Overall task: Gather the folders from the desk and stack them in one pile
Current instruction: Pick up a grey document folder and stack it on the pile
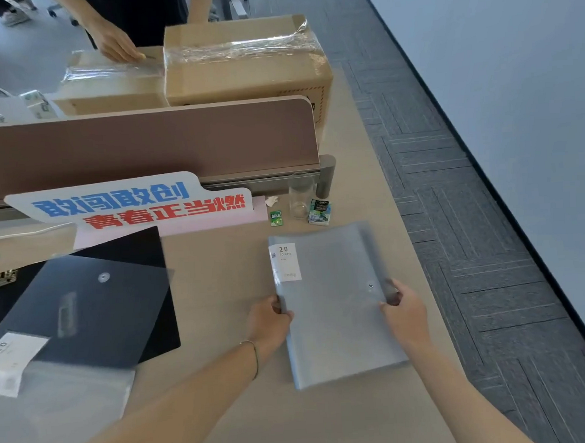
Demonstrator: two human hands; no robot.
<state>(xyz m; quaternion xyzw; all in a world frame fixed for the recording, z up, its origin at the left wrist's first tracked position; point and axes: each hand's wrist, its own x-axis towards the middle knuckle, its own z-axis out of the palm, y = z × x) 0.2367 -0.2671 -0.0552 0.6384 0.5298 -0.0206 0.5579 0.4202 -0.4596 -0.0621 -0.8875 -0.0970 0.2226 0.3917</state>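
A grey translucent folder with a white "20" label lies on the desk at centre right. My left hand grips its left edge and my right hand grips its right edge. At the left, a translucent snap folder rests tilted over a black mat. Below it, another clear folder with a white "20" label lies at the desk's left front.
A brown divider panel runs across the desk. In front of it stand a sign with blue and red characters, a glass and small packets. Behind, another person's hand touches taped cardboard boxes.
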